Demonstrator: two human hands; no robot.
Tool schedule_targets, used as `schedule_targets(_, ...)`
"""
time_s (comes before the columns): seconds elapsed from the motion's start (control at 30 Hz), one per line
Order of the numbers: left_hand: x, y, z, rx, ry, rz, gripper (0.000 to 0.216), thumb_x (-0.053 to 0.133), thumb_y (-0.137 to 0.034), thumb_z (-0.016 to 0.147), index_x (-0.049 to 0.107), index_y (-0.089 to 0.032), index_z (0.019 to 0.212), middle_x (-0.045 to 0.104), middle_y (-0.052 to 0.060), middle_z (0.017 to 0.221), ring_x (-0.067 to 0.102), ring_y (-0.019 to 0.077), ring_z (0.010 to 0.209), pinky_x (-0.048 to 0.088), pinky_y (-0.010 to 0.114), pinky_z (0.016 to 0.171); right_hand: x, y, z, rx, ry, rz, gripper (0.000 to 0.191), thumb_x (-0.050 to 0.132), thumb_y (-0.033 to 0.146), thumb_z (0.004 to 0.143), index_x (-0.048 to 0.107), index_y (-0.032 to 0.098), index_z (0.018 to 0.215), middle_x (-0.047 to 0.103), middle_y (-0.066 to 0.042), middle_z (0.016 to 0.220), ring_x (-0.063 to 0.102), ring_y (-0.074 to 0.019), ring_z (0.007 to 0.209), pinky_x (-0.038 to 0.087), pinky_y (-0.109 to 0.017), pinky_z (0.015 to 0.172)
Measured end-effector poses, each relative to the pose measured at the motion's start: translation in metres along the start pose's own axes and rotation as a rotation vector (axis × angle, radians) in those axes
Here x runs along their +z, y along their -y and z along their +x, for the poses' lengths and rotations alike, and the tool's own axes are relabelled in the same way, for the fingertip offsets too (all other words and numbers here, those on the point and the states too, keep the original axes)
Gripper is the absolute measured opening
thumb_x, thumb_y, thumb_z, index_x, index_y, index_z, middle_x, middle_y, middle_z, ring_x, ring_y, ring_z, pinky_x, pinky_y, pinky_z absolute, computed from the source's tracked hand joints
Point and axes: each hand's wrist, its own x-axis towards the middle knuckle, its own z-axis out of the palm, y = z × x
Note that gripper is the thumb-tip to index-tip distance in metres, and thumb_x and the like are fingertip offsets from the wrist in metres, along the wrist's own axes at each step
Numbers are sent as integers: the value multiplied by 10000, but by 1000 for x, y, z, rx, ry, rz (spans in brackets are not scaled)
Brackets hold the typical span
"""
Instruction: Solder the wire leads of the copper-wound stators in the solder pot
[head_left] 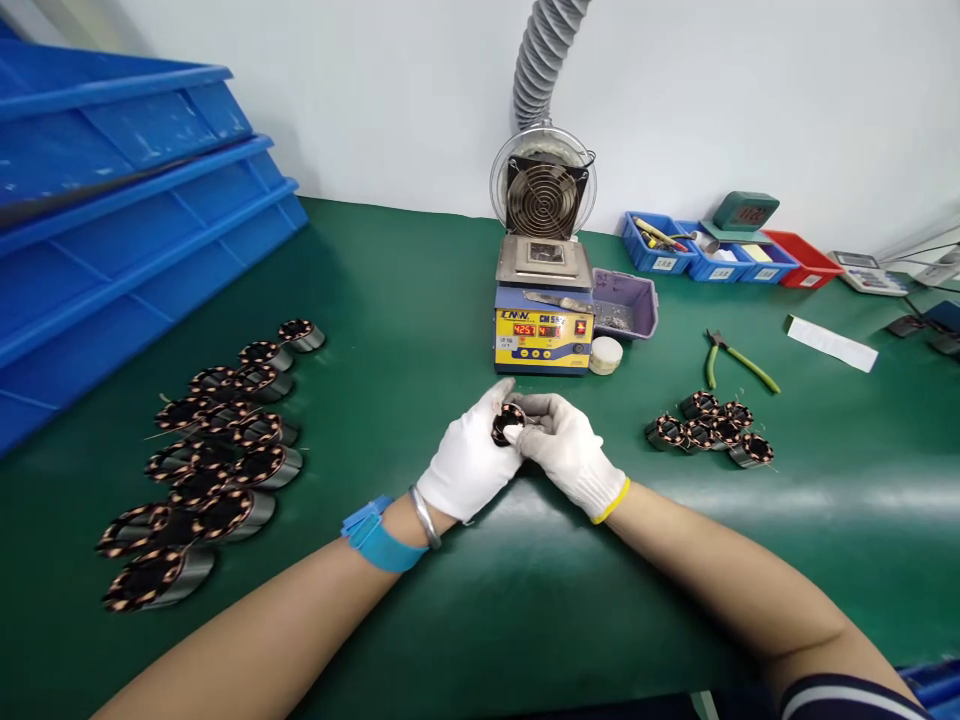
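A small motor stator (508, 424), a dark ring with copper windings, sits between my two gloved hands just in front of the solder pot. My left hand (474, 455) is closed around its left side, thumb up along the rim. Fingers of my right hand (562, 440) are pinched together at the ring's right edge, with the thumb reaching over its face; any wire between them is too small to make out. Beyond the hands stands the blue and yellow solder pot (544, 335), its red display lit and a flat metal blade (559, 301) lying across its front ledge.
Rows of stators (259, 465) stand on the left of the green table; a smaller group (701, 432) is at right. Green-handled cutters (742, 362), a purple tray (645, 305), a round white tin (605, 355), small bins (660, 258) and stacked blue crates (142, 250) surround the area.
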Motion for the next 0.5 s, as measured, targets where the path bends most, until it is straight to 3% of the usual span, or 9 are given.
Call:
schedule_targets(0.07, 0, 4, 3, 0, -20, -21, 599, 576, -266, 747, 465, -168, 1327, 624, 83, 1283, 606, 223, 1168, 487, 362, 1033, -1, -3, -2, -81, 32, -73, 386, 732, 235, 684, 591, 199, 1041, 709, -51, 1015, 684, -197, 924, 561, -355, 882)
schedule_targets(0.27, -1, 8, 4, 44, 15, -52, 560, 594, -366, 812, 472, -163, 1319, 628, 86, 1274, 613, 214, 1155, 497, 346, 1018, -20, -5, -1, -403, 44, -499, 295, 499, 381, 922, 664, 221, 1107, 684, -41, 1135, 629, -213, 1080, 489, -360, 977)
schedule_targets(0.37, -2, 9, 2, 63, 23, -31, 561, 607, -360, 807, 472, -181, 1321, 626, 72, 1278, 621, 206, 1141, 501, 331, 1011, -25, -3, 0, -389, 94, -472, 370, 423, 422, 955, 673, 189, 1095, 700, -55, 1082, 646, -217, 1027, 512, -359, 922)
schedule_targets(0.5, -3, 9, 1, 119, 8, 10, 562, 601, -268, 774, 473, -176, 1313, 615, 75, 1289, 606, 207, 1163, 488, 338, 1032, -19, -3, -1, -268, 158, -345, 455, 641, 334, 806, 592, 183, 1233, 677, -59, 1144, 653, -211, 1001, 536, -355, 899)
